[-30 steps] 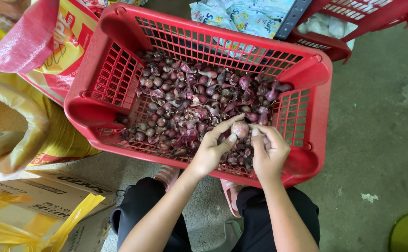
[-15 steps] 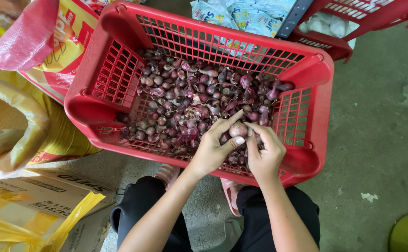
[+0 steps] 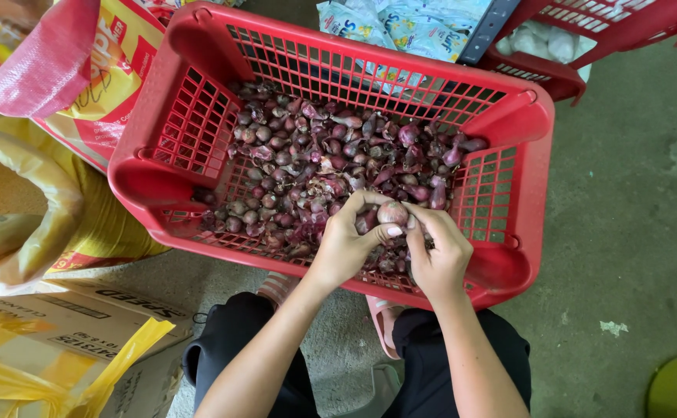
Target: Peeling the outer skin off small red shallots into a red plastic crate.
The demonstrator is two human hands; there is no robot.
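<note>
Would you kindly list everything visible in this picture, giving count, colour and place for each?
shallot: one, pinkish, pinched between both hands over the basket
shallots: many, purple-red, heaped in the basket
basket: one, red, centre
second basket: one, red, top right, holding white items
sacks: several, yellow and red, left
cardboard box: one, brown, bottom left
printed bag: one, blue-white, behind the basket
floor: grey concrete
left hand: fingertips on the shallot
right hand: fingertips on the shallot

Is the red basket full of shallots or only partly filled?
Partly filled: the shallots lie in a shallow layer on the floor of the red basket, with its mesh walls bare above them.
</note>
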